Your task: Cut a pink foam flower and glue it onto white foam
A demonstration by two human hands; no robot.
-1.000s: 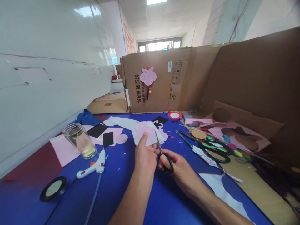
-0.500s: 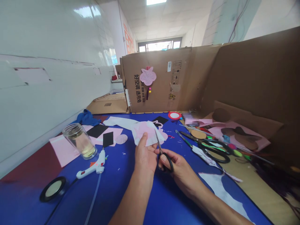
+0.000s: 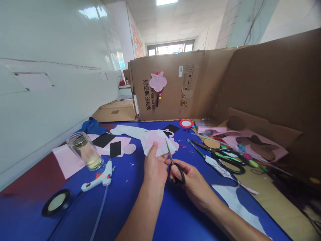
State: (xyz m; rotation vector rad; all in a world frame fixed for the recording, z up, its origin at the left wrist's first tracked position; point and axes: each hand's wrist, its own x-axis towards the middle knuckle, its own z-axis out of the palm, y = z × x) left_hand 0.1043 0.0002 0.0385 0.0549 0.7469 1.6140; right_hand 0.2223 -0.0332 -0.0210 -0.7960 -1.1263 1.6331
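Observation:
My left hand [image 3: 154, 167] pinches a pink and white paper piece [image 3: 157, 143] above the blue table [image 3: 130, 201], thumb on top. My right hand [image 3: 188, 179] is closed through the black handles of small scissors [image 3: 173, 160]. Their thin blades point up and away, lying against the right edge of the paper. Both hands are close together at the middle of the view.
To the left stand a glass jar [image 3: 85, 151], a white glue gun [image 3: 99, 179] and a black tape roll [image 3: 55, 203]. Pink and black sheets [image 3: 107, 142] lie behind. Large black scissors [image 3: 225, 160], paper scraps and craft bits lie right. Cardboard walls [image 3: 175, 87] enclose the back and right.

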